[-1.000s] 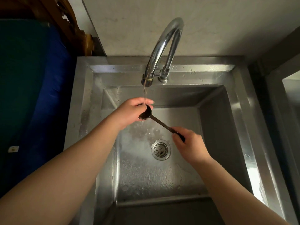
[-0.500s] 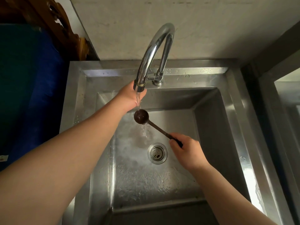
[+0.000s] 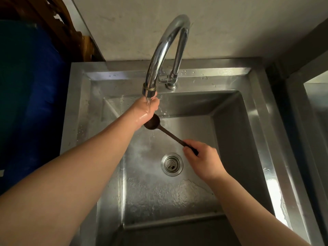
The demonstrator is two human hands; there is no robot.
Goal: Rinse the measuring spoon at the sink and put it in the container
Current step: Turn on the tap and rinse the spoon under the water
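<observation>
Spoon [image 3: 152, 124] bowl, earlier rubbed by the left hand [image 3: 145, 109], now hangs free under the tap [image 3: 159, 50], that hand lifted to 12 o'clock, its grip hidden. Right hand [image 3: 204, 159] pinches the handle over the sink [image 3: 230, 157]; rinsing looks nearly done.

I see a shiny silver-grey sink [image 3: 255, 110]. Its floor has a bumpy, speckled pattern where it is wet. The drain [image 3: 171, 164] is a silver ring with a dotted grid of little dark holes. The tap [image 3: 166, 43] is bright silver like a mirror, and its tip has a thin gold-coloured band. The spoon [image 3: 153, 123] I hold is dark brown, almost black, and its handle has fine ridges. The wall [image 3: 230, 27] behind is pale cream with faint grey smudges. On my left I see a deep blue thing [image 3: 35, 107] with dark green on top, and carved brown wood [image 3: 67, 31].
</observation>
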